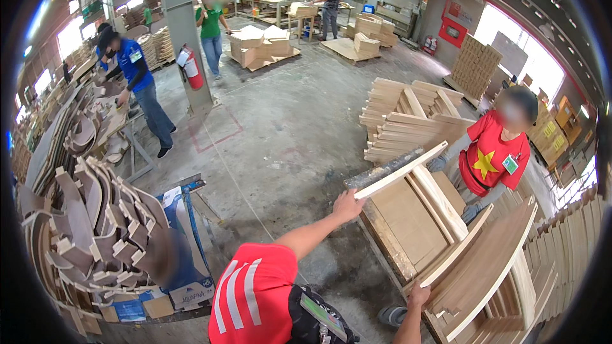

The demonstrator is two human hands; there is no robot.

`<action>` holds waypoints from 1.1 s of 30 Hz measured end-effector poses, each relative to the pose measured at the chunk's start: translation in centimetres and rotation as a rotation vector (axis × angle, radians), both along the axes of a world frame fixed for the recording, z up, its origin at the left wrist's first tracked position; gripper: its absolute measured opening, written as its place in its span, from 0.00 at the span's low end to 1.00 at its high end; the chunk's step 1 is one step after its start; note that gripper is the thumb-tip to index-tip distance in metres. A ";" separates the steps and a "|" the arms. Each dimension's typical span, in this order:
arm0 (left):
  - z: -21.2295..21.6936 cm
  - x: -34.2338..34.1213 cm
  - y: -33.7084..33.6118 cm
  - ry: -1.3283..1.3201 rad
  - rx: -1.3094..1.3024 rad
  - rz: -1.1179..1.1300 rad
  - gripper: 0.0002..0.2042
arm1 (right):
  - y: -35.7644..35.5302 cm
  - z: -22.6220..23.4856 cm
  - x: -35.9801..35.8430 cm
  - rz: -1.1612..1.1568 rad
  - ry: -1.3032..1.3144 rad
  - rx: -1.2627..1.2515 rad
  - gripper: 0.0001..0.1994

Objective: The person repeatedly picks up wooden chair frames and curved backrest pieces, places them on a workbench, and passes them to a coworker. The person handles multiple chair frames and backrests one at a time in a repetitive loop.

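A pale wooden frame, with two long side rails joined by a crosspiece, lies across a worn worktable at the right. My left hand is closed around the near end of its left rail. Lower down, my right hand grips the near end of the right rail. Across the table a co-worker in a red shirt has gloved hands at the frame's far side. Curved wooden panels stand just right of my right hand.
Stacked wooden parts rise behind the table. On the left, curved plywood pieces are heaped beside a blue-edged cart. A pillar carries a fire extinguisher. Other people work farther off among wood stacks.
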State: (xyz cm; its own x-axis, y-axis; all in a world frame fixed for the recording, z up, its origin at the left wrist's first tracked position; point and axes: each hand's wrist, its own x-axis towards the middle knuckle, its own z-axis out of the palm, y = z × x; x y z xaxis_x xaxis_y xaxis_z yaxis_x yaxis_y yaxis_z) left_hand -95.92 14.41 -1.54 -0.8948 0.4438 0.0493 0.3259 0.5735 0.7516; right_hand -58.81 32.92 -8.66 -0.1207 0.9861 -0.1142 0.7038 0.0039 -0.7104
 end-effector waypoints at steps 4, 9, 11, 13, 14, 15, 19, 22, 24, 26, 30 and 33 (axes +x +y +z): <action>1.0 0.3 9.0 -0.018 -0.290 -0.252 0.39 | 2.3 -0.9 4.5 -0.084 -0.102 0.011 0.27; -1.7 -5.0 7.7 0.248 -0.414 -0.269 0.16 | 0.4 1.3 0.1 0.001 -0.189 0.033 0.27; -1.8 -4.5 8.3 0.213 -0.408 -0.324 0.16 | -0.5 1.8 1.3 -0.079 -0.207 0.047 0.23; -2.2 -3.5 6.4 0.181 -0.398 -0.318 0.16 | -2.8 2.4 1.9 -0.089 -0.141 -0.024 0.22; -2.4 -2.9 4.6 0.151 -0.395 -0.314 0.16 | -4.4 2.8 2.4 -0.093 -0.138 -0.068 0.22; -2.8 -2.3 2.4 0.113 -0.379 -0.302 0.16 | -6.1 3.3 3.0 -0.089 -0.141 -0.097 0.22; -3.7 -0.6 -6.2 -0.007 -0.393 -0.335 0.20 | -13.6 1.6 6.9 -0.146 -0.043 -0.189 0.22; -4.5 -1.2 -8.5 -0.165 -0.353 -0.379 0.24 | -14.1 -0.5 9.0 -0.136 0.072 -0.265 0.18; -5.0 -2.0 -6.0 -0.374 -0.283 -0.437 0.24 | -11.0 -1.5 8.5 -0.251 0.330 -0.417 0.17; -4.8 -3.2 -2.5 -0.533 -0.213 -0.409 0.22 | -7.6 -0.8 6.7 -0.306 0.432 -0.480 0.15; -4.1 -2.2 0.9 -0.602 -0.170 -0.313 0.15 | -6.6 -0.5 5.7 -0.354 0.233 -0.283 0.13; -4.2 -0.8 -1.1 -0.581 -0.127 -0.285 0.10 | -8.6 0.7 6.2 -0.356 0.079 -0.208 0.22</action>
